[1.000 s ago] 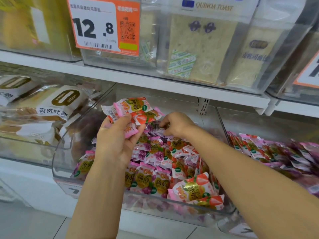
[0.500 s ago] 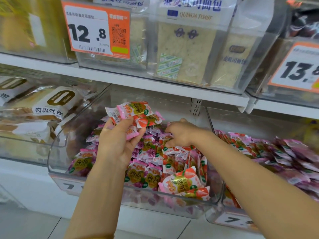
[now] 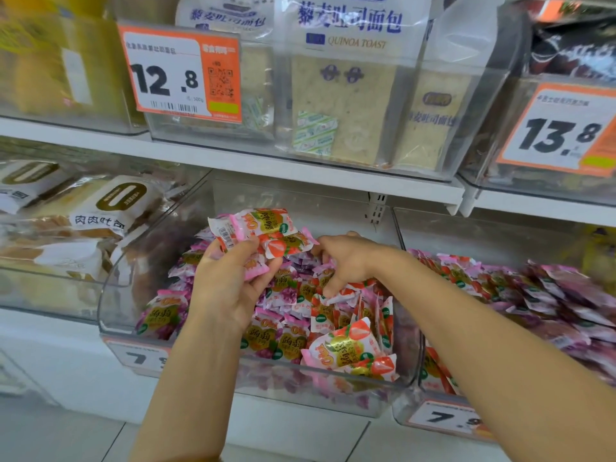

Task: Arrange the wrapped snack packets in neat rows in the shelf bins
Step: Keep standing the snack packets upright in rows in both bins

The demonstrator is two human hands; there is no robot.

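Over the last second the right hand (image 3: 346,261) has slid from the back of the pile toward the middle of the clear bin (image 3: 113,295), and its fingers now curl down and press on a packet in the heap; whether they have closed around it I cannot tell. The left hand (image 3: 230,285) has barely moved: it stays raised at about 10 o'clock from the right hand, fingers clamped on a small stack of packets (image 3: 263,233). That suggests gathering is still under way, since the loose packets (image 3: 293,328) below lie jumbled, with no row formed. The bin's front lip at 6 o'clock is low and packets crowd against it, so one could spill. Open room is at 12 o'clock, between the pile and the shelf (image 3: 233,158) above. The neighbouring bin (image 3: 413,415) at 3 o'clock sits close.
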